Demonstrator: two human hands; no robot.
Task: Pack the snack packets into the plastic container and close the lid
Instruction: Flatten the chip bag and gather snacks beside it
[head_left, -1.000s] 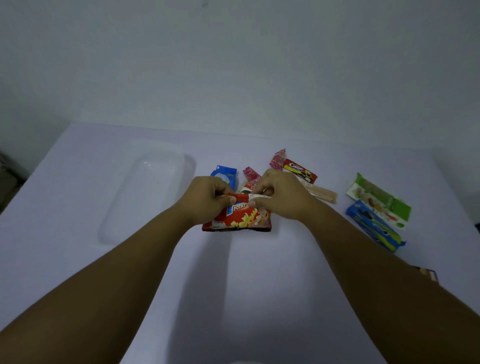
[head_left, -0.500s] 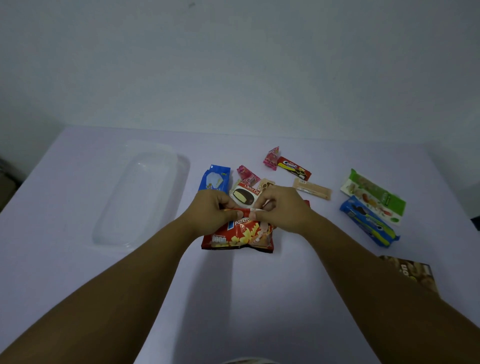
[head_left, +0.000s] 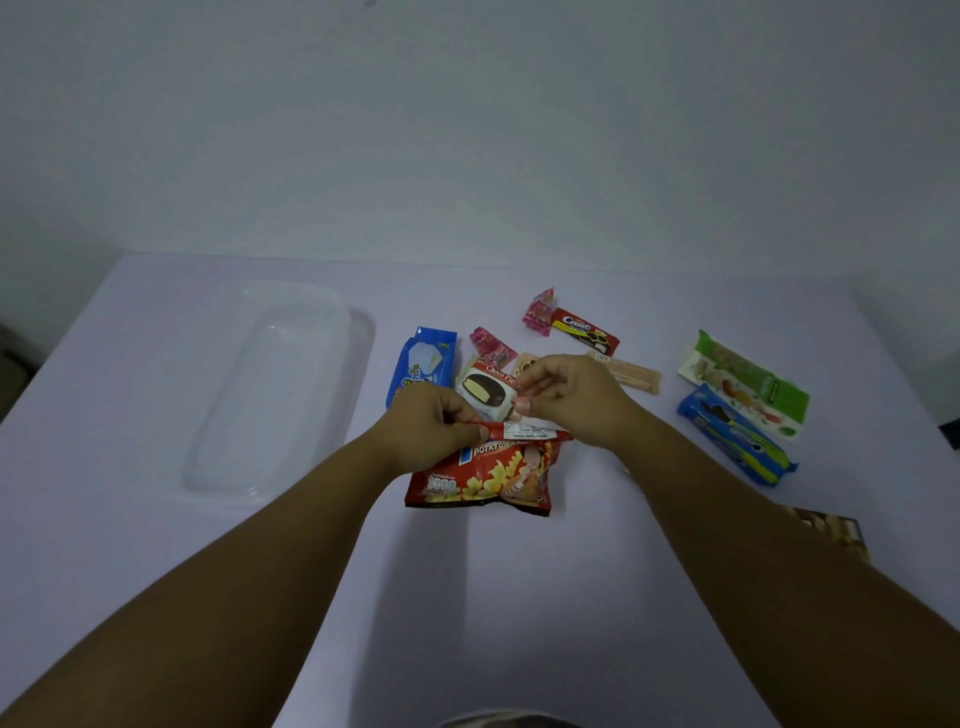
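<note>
- Two bare forearms, no sleeves visible.
- Left hand (head_left: 431, 426) and right hand (head_left: 571, 397) bare, without gloves, rings or watch.
- Pinkish polish on one right fingernail.

Hard to call this one: a bare, staged tabletop setup, maybe a plain room at home or a small recording corner. A pale lavender table (head_left: 156, 545) runs right up against a blank grey-white wall (head_left: 467, 130), dim light overhead. Only shop-bought snack packets (head_left: 587, 332) lie scattered on it, beside a clear plastic container (head_left: 280, 395). No furnishings show.
</note>
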